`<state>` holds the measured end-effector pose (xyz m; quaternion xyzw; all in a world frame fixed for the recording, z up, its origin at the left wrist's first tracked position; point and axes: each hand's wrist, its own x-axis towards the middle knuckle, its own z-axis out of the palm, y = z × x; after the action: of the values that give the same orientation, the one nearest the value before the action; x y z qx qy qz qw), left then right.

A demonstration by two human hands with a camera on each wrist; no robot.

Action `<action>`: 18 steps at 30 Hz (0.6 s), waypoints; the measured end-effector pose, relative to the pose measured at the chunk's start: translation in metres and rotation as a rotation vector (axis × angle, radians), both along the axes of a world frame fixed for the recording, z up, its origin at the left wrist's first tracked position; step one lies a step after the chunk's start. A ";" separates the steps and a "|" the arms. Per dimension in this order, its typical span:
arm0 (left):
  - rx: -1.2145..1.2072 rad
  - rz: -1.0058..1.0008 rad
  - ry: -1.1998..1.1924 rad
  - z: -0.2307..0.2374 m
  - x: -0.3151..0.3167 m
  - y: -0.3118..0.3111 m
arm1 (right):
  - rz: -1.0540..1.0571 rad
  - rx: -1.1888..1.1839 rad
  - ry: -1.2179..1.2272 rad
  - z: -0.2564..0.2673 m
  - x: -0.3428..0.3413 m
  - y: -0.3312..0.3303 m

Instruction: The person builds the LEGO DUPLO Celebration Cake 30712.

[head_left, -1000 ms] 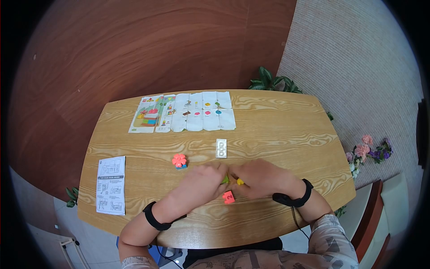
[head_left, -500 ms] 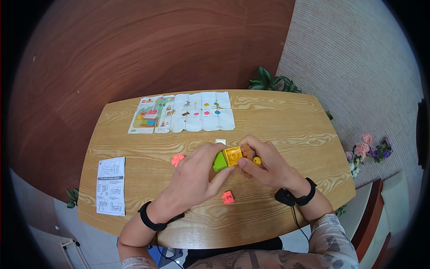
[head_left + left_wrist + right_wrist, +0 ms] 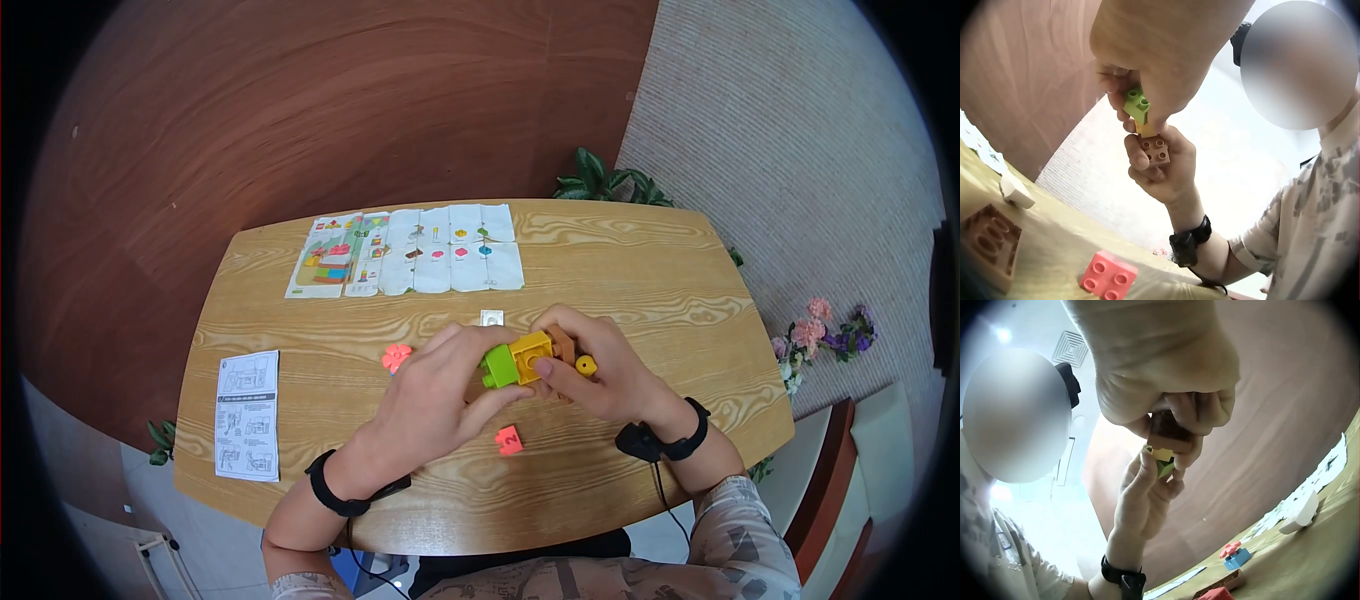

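The green brick (image 3: pixel 501 367), yellow brick (image 3: pixel 531 350) and brown brick (image 3: pixel 562 345) are held end to end above the bench (image 3: pixel 620 500). The green end is pinched by the left hand (image 3: pixel 430 385); the brown end is gripped by the right hand (image 3: pixel 610 372), its thumb laid on the yellow. The row appears to be put together already, though whether each joint is fully pressed cannot be told. A yellow round piece (image 3: pixel 586 366) is seen at the right fingers; how it is held is unclear. The flower piece (image 3: pixel 1230 549) is already mounted on a blue brick (image 3: pixel 1237 559). The red brick (image 3: pixel 510 440), the white piece (image 3: pixel 491 317) and a second brown brick (image 3: pixel 992 240) are left loose on the bench, so the building is judged part done. A picture leaflet (image 3: pixel 410 250) and a printed sheet (image 3: pixel 248 410) are laid out well apart from the hands. The white piece is partly covered by the hands in the head view; otherwise nothing is seen in the way.
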<state>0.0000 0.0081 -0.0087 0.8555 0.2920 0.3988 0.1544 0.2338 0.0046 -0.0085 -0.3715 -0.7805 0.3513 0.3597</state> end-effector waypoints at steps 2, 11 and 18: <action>-0.024 0.028 -0.014 -0.001 -0.002 0.001 | -0.036 0.078 -0.027 0.007 -0.002 -0.004; -0.135 0.061 -0.046 0.002 -0.006 -0.003 | -0.034 0.151 -0.091 0.015 -0.004 -0.008; -0.091 0.029 -0.113 0.009 -0.003 -0.005 | -0.041 0.203 -0.118 0.019 -0.004 -0.012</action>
<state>-0.0027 0.0031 0.0002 0.8194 0.3134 0.4347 0.2036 0.2298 -0.0078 0.0104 -0.3692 -0.8239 0.2406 0.3563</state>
